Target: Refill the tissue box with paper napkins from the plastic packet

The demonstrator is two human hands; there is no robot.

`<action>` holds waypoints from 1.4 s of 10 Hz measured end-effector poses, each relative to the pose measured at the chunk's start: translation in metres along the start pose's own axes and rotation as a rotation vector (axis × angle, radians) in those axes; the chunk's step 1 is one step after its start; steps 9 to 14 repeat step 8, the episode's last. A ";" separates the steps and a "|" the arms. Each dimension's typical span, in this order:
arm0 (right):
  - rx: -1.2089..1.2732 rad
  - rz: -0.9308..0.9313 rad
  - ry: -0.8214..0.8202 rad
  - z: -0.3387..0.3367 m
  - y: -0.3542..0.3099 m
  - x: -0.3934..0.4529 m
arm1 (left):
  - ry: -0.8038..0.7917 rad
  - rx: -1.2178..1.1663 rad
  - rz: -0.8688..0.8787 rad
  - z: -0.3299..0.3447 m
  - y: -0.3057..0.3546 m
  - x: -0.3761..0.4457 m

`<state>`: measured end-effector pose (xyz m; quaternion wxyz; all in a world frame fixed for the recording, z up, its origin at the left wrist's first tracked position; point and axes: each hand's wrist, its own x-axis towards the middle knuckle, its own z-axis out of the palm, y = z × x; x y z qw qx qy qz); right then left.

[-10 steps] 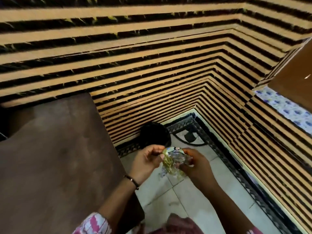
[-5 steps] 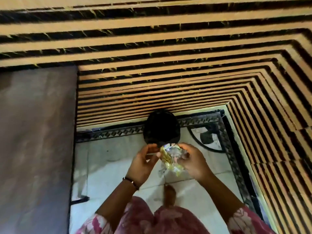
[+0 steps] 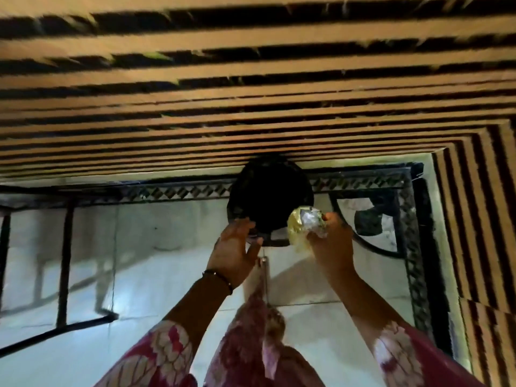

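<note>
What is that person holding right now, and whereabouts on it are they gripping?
The right hand grips a crumpled plastic packet by its near, lower side. The left hand holds nothing, its fingers spread near the black bin.

— What are you wearing on your arms?

— Your sleeves are pink-red with a large cream floral print: the left sleeve [image 3: 156,356] and the right sleeve [image 3: 413,358] both end short of the wrists.

— Anything near your left hand [image 3: 233,251]?

— A thin dark bracelet [image 3: 219,277] circles the wrist just below it. Between the sleeves hangs the same patterned pink cloth [image 3: 251,339] of your garment.
</note>
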<state>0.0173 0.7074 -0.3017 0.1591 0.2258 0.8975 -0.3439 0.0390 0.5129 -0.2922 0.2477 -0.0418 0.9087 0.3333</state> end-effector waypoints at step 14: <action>0.040 0.068 -0.382 0.100 0.032 0.086 | -0.318 0.411 -0.002 0.066 -0.056 0.086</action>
